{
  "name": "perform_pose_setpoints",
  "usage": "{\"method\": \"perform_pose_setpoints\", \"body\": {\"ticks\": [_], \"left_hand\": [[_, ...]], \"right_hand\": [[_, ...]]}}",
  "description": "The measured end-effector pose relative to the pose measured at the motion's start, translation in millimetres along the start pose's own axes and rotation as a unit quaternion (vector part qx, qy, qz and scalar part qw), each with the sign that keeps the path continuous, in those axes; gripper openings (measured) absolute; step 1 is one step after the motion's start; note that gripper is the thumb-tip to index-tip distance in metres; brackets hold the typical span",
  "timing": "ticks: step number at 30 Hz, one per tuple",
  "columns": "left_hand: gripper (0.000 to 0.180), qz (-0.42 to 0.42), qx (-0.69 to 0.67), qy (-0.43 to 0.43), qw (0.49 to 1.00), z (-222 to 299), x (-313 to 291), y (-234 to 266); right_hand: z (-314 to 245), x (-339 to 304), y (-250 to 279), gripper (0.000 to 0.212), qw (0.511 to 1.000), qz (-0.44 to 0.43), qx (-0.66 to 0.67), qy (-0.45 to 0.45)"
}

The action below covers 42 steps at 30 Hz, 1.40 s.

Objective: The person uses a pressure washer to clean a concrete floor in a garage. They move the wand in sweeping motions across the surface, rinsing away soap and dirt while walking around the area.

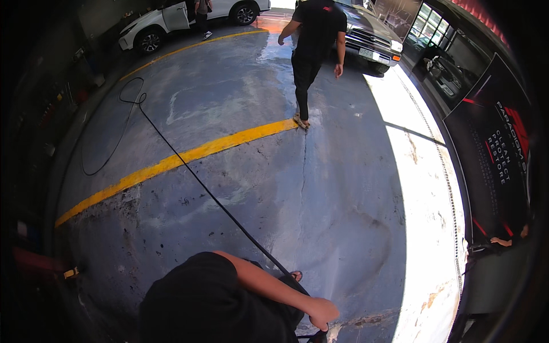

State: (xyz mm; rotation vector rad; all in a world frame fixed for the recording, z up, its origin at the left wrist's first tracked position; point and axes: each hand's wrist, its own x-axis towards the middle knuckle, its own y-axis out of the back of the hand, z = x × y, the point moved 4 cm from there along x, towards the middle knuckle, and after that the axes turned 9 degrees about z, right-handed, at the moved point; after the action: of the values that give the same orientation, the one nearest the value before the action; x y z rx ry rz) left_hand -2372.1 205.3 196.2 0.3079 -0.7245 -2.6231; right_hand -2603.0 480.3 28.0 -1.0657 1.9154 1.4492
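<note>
My left arm, in a black sleeve, reaches across the lower middle of the view. At its end my left hand (323,312) is closed, with black hose below it at the bottom edge. The thin black hose (220,204) stretches from the far left floor, over a yellow line, and passes behind my forearm. Its far part lies in loose loops on the floor. Part of a sandalled foot (297,275) shows just beyond my forearm. My right hand cannot be seen.
Ahead, a person in black (311,57) walks on the grey floor by the yellow line (189,155). Beyond stand a dark vehicle (372,40) and a white car (166,26) with its door open, another person beside it. A black banner (486,148) lines the right side, beside a sunlit strip.
</note>
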Motion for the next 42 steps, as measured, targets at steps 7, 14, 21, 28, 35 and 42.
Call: {"method": "perform_pose_setpoints", "body": {"ticks": [7, 14, 21, 28, 35, 42], "left_hand": [[0.055, -0.007, 0.065, -0.008, 0.998, 28.9, 125.5, 34.8], [0.041, 0.137, -0.064, 0.112, 0.982, -72.5, 96.6, 129.2], [0.04, 0.205, -0.136, 0.279, 0.928, -173.4, -11.4, 233.9], [0.041, 0.232, -0.102, 0.255, 0.933, -233.5, -33.1, 363.0], [0.044, 0.276, -0.098, 0.251, 0.923, -311.4, -60.1, 464.2], [0.049, 0.232, -0.15, 0.303, 0.912, -380.3, -88.1, 550.5]], "right_hand": [[-117.8, 149.5, 88.8, 0.032, 0.996, -0.022, -0.084, 0.014], [-227.7, 247.6, 128.6, 0.031, 0.984, -0.017, -0.166, 0.071], [-371.9, 286.6, 74.6, 0.037, 0.975, -0.084, -0.202, -0.03], [-549.8, 229.8, -58.7, 0.033, 0.973, -0.075, -0.208, 0.07], [-684.9, 193.4, -120.9, 0.03, 0.968, -0.061, -0.223, 0.097], [-782.5, 198.7, -163.3, 0.027, 0.967, -0.04, -0.245, 0.06]]}}
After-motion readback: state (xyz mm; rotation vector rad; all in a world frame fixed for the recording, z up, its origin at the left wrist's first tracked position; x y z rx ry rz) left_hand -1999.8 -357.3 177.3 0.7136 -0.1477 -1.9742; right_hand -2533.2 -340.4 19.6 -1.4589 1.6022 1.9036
